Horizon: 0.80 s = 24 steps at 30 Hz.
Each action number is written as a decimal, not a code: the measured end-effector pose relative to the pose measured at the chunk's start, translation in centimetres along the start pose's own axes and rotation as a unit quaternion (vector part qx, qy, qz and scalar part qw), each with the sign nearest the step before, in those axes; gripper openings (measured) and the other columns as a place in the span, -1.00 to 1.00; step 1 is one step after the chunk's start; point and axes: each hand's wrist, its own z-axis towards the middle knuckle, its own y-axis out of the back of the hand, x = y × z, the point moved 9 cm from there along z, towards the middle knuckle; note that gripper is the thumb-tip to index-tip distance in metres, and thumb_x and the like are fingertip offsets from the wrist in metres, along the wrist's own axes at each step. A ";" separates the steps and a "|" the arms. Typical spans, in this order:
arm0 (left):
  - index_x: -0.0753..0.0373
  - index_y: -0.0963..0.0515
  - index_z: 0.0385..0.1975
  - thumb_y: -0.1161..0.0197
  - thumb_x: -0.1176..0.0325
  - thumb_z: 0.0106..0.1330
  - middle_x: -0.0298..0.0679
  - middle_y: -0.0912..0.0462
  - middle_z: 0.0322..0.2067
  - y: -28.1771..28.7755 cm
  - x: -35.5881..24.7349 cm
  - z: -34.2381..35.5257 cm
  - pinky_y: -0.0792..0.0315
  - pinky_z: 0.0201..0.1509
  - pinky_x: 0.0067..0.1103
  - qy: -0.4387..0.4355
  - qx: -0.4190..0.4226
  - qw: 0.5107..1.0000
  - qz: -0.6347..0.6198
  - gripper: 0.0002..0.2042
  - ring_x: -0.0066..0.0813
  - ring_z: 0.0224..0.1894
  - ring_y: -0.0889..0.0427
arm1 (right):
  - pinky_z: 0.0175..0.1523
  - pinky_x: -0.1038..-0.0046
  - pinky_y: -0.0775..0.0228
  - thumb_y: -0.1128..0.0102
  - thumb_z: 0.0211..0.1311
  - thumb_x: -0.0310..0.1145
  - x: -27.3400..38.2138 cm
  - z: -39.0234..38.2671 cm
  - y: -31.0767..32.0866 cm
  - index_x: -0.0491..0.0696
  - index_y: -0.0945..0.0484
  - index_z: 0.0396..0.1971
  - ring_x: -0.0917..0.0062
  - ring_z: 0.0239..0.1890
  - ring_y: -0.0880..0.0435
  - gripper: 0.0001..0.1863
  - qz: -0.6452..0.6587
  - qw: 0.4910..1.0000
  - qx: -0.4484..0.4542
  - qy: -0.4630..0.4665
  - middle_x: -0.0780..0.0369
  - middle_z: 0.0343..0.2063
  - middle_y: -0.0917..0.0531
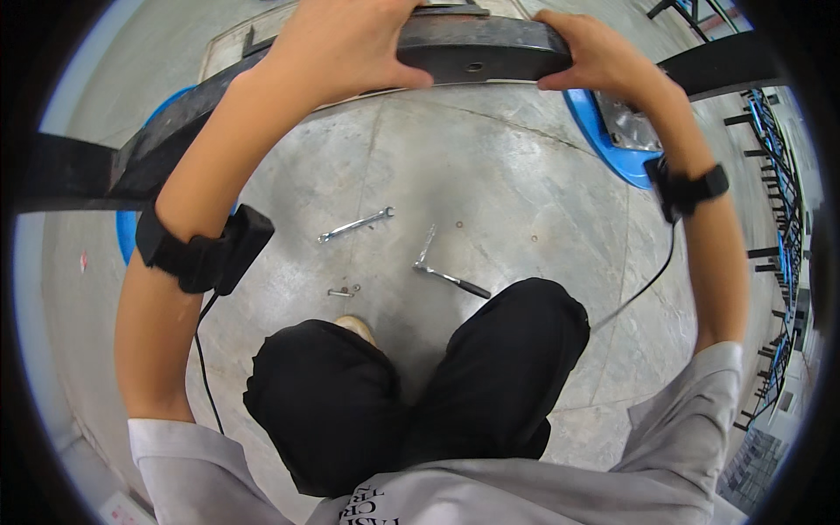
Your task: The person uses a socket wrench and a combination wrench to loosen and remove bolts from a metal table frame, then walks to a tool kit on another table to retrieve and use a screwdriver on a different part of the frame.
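Note:
A black metal beam (481, 57) runs across the top of the head view, with a small hole in its near face. My left hand (350, 48) grips it left of the hole, thumb along the near face, most fingers hidden behind. At the beam section's right end, my right hand (604, 57) is closed over the edge, thumb low on the near side. On the floor below lie a silver combination wrench (357, 225) and a ratchet wrench (453, 279) with a dark handle. A bolt (340, 293) rests near my shoe, with small nuts or washers beside it.
Two small rings (459, 225) lie apart on the concrete floor (499, 175). A blue round-edged base (599, 144) carries a metal plate under my right wrist. Rows of black metal frames (766, 131) stand at right. Black straps with cables (206, 367) are on my forearms.

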 end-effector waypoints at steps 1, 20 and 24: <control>0.38 -0.56 -0.19 -0.50 0.13 -0.10 0.04 -0.62 -0.19 -0.2 0.3 -0.2 -0.49 -0.04 -0.27 0.016 0.020 1.000 -0.007 -0.47 0.01 -0.10 -0.59 | -0.01 0.24 -0.47 -0.48 -0.14 -0.13 -0.2 0.7 -0.4 -0.18 -0.58 -0.09 0.14 -0.17 -0.66 -0.39 -0.009 1.000 -0.013 0.000 -0.03 -0.26 -0.67; 0.24 -0.46 -0.34 -0.55 0.20 -0.11 -0.08 -0.62 -0.51 -4.5 2.6 -17.2 -0.45 -0.36 -0.23 0.117 0.183 0.976 -0.024 -0.56 0.01 -0.38 -0.63 | -0.30 0.12 -0.46 -0.52 -0.19 -0.12 4.8 -5.9 -11.4 -0.12 -0.52 -0.39 0.03 -0.43 -0.64 -0.53 0.003 0.999 -0.007 0.053 0.02 -0.60 -0.62; 0.23 -0.45 -0.36 -0.55 0.23 -0.14 -0.10 -0.62 -0.49 -13.1 1.7 -23.6 -0.43 -0.37 -0.26 0.125 0.242 0.960 -0.068 -0.57 0.00 -0.40 -0.62 | -0.30 0.13 -0.48 -0.51 -0.17 -0.12 6.8 -6.3 -21.8 -0.11 -0.52 -0.34 0.06 -0.42 -0.66 -0.52 0.053 0.996 0.044 0.056 0.04 -0.56 -0.65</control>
